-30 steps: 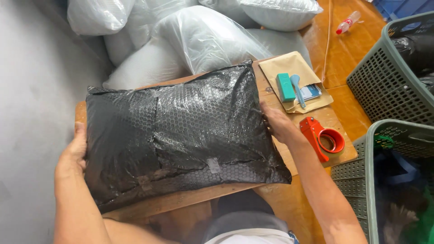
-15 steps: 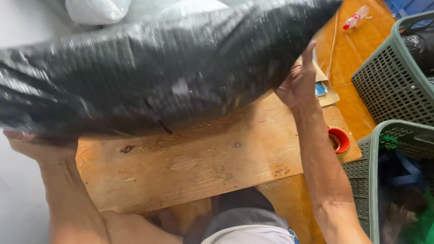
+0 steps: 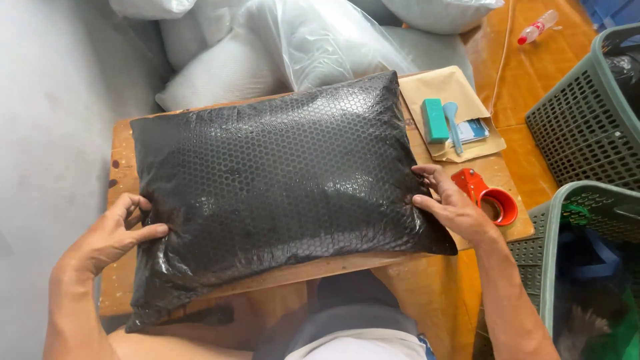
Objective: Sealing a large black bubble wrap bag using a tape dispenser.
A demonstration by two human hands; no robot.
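Left hand (image 3: 110, 237) and right hand (image 3: 450, 203), fingers spread in a loose grip, press flat against the two short ends of a black bubble-textured padded parcel (image 3: 280, 193), contents unseen, lying flat across the wooden bench (image 3: 120, 143) and covering most of its top. Right of the parcel: red tape dispenser (image 3: 490, 197), brown envelope (image 3: 447, 87) carrying a teal block (image 3: 435, 120) and small blue tool (image 3: 453, 123). Further right, two green mesh baskets (image 3: 580, 133), cropped by the frame, hold dark items too shadowed to identify.

Black honeycomb-patterned parcel (image 3: 280, 193), red tape dispenser (image 3: 487, 193), green baskets (image 3: 580, 133).
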